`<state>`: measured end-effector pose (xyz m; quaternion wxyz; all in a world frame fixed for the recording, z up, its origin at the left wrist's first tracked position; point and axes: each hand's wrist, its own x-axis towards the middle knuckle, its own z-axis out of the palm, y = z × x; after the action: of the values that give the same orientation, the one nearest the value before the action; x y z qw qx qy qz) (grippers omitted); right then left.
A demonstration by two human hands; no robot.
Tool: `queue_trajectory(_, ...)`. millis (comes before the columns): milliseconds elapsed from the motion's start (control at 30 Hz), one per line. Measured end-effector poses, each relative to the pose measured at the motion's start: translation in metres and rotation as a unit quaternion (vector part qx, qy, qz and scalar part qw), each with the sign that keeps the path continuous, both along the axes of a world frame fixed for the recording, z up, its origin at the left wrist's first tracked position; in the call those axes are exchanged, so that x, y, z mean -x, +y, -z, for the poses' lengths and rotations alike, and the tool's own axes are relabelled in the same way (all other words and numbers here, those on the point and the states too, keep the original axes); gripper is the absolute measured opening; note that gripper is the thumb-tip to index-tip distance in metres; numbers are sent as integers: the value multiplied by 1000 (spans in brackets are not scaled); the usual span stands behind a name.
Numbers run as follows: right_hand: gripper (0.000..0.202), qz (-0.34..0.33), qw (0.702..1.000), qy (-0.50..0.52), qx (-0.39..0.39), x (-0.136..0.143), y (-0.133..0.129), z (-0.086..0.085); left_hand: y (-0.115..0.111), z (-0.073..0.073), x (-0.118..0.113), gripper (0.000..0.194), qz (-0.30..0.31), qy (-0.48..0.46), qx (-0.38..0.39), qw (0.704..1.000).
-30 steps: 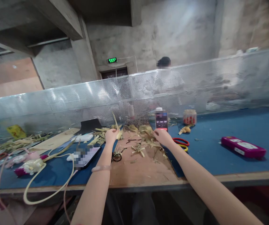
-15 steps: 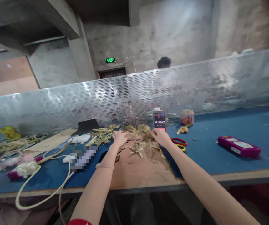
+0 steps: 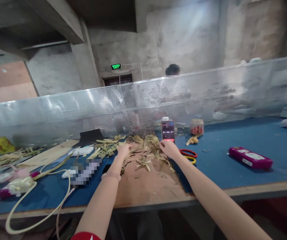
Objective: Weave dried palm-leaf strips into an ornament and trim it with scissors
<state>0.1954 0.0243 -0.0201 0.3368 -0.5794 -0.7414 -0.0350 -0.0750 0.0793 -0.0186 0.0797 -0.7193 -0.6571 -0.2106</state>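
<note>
Concrete walls (image 3: pixel 183 46) rise at the far side of the room, with a lit green exit sign (image 3: pixel 115 66) above a dark doorway, and a perforated metal screen (image 3: pixel 95 103) runs along the far edge of the surface (image 3: pixel 213 170). Beyond the screen, a person (image 3: pixel 173 70) shows dimly. Blue sheeting covers the surface on both sides of a brown wooden panel (image 3: pixel 143 193), on whose far half a heap of dry, straw-coloured leaf scraps (image 3: pixel 152 142) lies, with a few loose strips (image 3: pixel 145 163) nearer.

At the left edge of this heap is the left hand (image 3: pixel 123 151), a pale bangle (image 3: pixel 111 175) on its wrist; its fingers are partly bent, and whether its grip has hold of anything cannot be told. At the right edge is the right hand (image 3: pixel 168 149), its fingers curled inward; how far its grip is open, or on what, is hidden.

Just beyond the right hand stands a phone (image 3: pixel 168 131) with a running timer display. Right of the hand lie red and yellow loop handles (image 3: pixel 189 155), farther off a clear jar (image 3: pixel 197 127), and well to the right a magenta case (image 3: pixel 251 158). More plant pieces (image 3: pixel 105 147) lie left of the left hand, beyond a pixelated device (image 3: pixel 86 174), and a pale cord (image 3: pixel 15 230) loops over the near left edge.
</note>
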Motion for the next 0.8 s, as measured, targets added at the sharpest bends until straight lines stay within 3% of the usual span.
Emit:
queue_trajectory(133, 28, 3, 1000, 2, -5, 0, 0, 0, 1, -2, -2, 19, 7, 57, -38, 998)
queue_trajectory(267, 28, -1, 1000, 10, -11, -2, -1, 0, -5, -11, -5, 21, -17, 49, -82, 995)
queue_trajectory(333, 27, -1, 1000, 16, -12, -3, -1, 0, -9, -21, -3, 21, -55, -6, -155, 986)
queue_trajectory(433, 26, -3, 1000, 23, -17, -3, -1, 0, -12, -37, 7, 17, -81, -176, -281, 940)
queue_trajectory(533, 26, -3, 999, 31, -34, -2, -2, 1, -12, -49, 15, 8, 22, -378, -308, 873)
queue_trajectory(633, 24, 7, 995, 69, -75, -3, -3, 1, -16, -57, 13, 7, 177, -569, -216, 773)
queue_trajectory(700, 30, 10, 984, 114, -137, -5, -4, -1, -21, -61, 7, 12, 256, -622, -150, 725)
queue_trajectory(800, 57, 2, 957, 169, -235, -7, -1, -4, -32, -64, -4, 16, 346, -617, -57, 705)
